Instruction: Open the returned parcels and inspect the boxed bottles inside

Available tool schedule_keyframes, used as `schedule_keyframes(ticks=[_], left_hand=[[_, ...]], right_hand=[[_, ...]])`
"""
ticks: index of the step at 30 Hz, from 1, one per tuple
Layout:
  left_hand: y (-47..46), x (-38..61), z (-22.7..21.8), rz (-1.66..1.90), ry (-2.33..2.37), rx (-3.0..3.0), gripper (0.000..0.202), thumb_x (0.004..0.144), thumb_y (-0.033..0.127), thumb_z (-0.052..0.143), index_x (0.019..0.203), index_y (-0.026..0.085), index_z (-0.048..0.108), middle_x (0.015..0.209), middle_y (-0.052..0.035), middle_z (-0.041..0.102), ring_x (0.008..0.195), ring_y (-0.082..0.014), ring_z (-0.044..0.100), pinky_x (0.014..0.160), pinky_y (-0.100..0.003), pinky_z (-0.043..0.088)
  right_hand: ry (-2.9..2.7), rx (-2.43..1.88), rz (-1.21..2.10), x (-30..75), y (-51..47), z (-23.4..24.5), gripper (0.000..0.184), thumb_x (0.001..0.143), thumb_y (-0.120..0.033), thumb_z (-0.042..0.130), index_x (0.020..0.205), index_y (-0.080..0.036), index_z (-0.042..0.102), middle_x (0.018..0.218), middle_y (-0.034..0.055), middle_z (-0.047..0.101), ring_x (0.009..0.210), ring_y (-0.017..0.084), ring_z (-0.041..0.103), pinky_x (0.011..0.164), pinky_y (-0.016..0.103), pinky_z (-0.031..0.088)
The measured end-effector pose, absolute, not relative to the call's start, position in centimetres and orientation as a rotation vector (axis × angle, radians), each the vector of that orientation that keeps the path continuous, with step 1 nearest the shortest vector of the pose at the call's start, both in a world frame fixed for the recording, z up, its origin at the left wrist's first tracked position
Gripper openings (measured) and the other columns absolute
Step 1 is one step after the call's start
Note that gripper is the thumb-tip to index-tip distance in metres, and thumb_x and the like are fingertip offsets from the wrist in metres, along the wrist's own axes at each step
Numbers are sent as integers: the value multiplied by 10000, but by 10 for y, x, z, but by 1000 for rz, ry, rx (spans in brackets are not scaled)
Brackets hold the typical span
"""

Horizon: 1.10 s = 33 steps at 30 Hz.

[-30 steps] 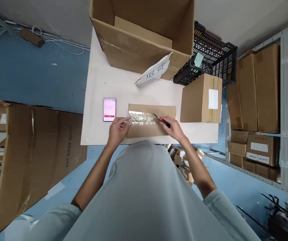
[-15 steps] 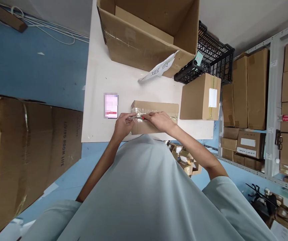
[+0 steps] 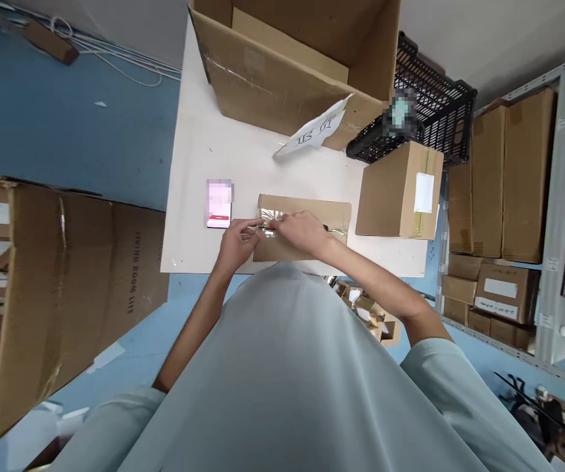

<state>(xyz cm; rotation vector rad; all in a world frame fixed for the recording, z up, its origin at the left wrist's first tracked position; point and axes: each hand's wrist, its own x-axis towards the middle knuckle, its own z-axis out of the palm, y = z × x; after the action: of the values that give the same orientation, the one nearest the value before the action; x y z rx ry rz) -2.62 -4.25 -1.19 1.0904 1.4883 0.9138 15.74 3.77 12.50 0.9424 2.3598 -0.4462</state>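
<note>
A flat taped cardboard box (image 3: 312,210) lies on the white table (image 3: 204,157) near its front edge. My right hand (image 3: 302,233) is closed round a red-handled cutter (image 3: 271,227) and rests on the shiny tape at the box's left end. My left hand (image 3: 236,241) grips the box's left end, fingers curled on its edge, right beside the cutter's tip. A phone (image 3: 219,204) with a pink screen lies just left of the box.
A big open carton (image 3: 292,59) stands at the table's back with a paper sheet (image 3: 316,131) leaning on it. A sealed box (image 3: 398,193) and a black crate (image 3: 425,108) sit to the right. Shelves of cartons (image 3: 503,183) are at right, a large carton (image 3: 66,288) at left.
My right hand has slid the cutter leftward along the tape, from the box's middle to its left end. My left hand has stayed at that end.
</note>
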Motion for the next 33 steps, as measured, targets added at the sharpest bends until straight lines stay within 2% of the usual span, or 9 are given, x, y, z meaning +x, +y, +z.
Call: schedule_keyframes(ticks=[7, 11, 14, 17, 19, 22, 26, 30, 33], left_hand=[[-42, -23, 0, 888, 1546, 1048, 456, 845, 424, 794, 1243, 208, 848, 1293, -116, 749, 887, -190, 705, 960, -406, 650], [-42, -19, 4, 880, 1604, 1011, 481, 815, 429, 792, 1230, 195, 853, 1301, -118, 762, 889, -194, 703, 929, -392, 646], [-41, -14, 7, 870, 1634, 1002, 489, 801, 426, 792, 1223, 187, 852, 1324, -123, 765, 879, -192, 696, 906, -382, 642], [-41, -9, 10, 838, 1664, 1023, 471, 809, 411, 770, 1216, 188, 848, 1338, -123, 760, 870, -192, 688, 888, -373, 635], [-40, -7, 12, 824, 1680, 1031, 472, 816, 415, 765, 1224, 191, 846, 1315, -119, 760, 867, -190, 682, 874, -362, 626], [-39, -5, 13, 821, 1693, 1032, 489, 809, 424, 781, 1235, 193, 846, 1279, -111, 762, 856, -182, 670, 858, -346, 610], [-38, -3, 13, 807, 1727, 1000, 485, 792, 408, 780, 1218, 189, 851, 1156, -99, 782, 863, -194, 671, 842, -339, 601], [-38, -2, 11, 823, 1729, 948, 512, 753, 411, 799, 1207, 182, 855, 1030, -80, 777, 859, -202, 659, 819, -332, 581], [-39, -1, 10, 858, 1715, 923, 538, 735, 415, 800, 1210, 168, 859, 938, -70, 753, 848, -211, 650, 801, -332, 566]], right_hand=[[2250, 990, -402, 184, 34, 142, 340, 1088, -46, 493, 1218, -93, 804, 1197, 241, 836, 1133, 316, 814, 876, 362, 589], [2038, 1173, -323, 263, 26, 150, 321, 1087, -67, 526, 1237, -86, 809, 1189, 281, 826, 1127, 344, 823, 861, 374, 589], [1918, 1244, -310, 315, 20, 153, 421, 1078, -6, 460, 1338, -110, 775, 1216, 259, 825, 1142, 331, 826, 828, 352, 581], [1906, 1249, -325, 335, 11, 158, 447, 1060, 33, 434, 1306, -113, 778, 1232, 252, 818, 1126, 323, 828, 813, 343, 566], [1908, 1263, -344, 334, 5, 166, 455, 1045, 51, 425, 1278, -110, 782, 1209, 249, 819, 1107, 316, 829, 802, 336, 558], [1967, 1321, -376, 323, 0, 180, 476, 1046, 37, 438, 1382, -129, 731, 1184, 227, 820, 1066, 299, 829, 781, 327, 549], [2203, 1232, -561, 289, 7, 174, 465, 1098, -72, 490, 1497, -232, 666, 1213, 155, 823, 1056, 281, 815, 807, 327, 543], [2399, 1104, -673, 237, 26, 142, 397, 1155, -164, 443, 1426, -221, 727, 1191, 136, 834, 1114, 290, 790, 889, 368, 566], [2397, 1076, -690, 207, 34, 125, 381, 1132, -122, 458, 1337, -177, 775, 1214, 141, 838, 1143, 281, 782, 939, 373, 582]])
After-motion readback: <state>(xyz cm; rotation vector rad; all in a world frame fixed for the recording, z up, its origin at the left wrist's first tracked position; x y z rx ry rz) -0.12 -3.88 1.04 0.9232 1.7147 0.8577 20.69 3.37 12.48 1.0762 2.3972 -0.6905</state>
